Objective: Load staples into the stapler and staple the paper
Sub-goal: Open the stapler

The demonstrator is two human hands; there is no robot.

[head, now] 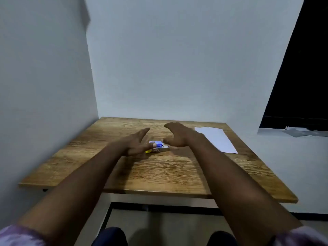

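Note:
A small stapler (pixel 160 149) with a metal body and a yellow end lies in the middle of the wooden table (pixel 159 174). A small blue and white staple box (pixel 157 144) sits just behind it. My left hand (pixel 137 143) hovers left of them with straight fingers, and its thumb partly hides the stapler's yellow end. My right hand (pixel 179 135) hovers right of them, fingers relaxed and thumb pointing at the box. Neither hand holds anything. A white paper sheet (pixel 216 139) lies at the table's right side.
The table stands in a corner, with a white wall (pixel 44 86) along its left side and another behind it. A dark opening (pixel 301 77) lies past the right edge. My knees (pixel 110 237) show below the front edge.

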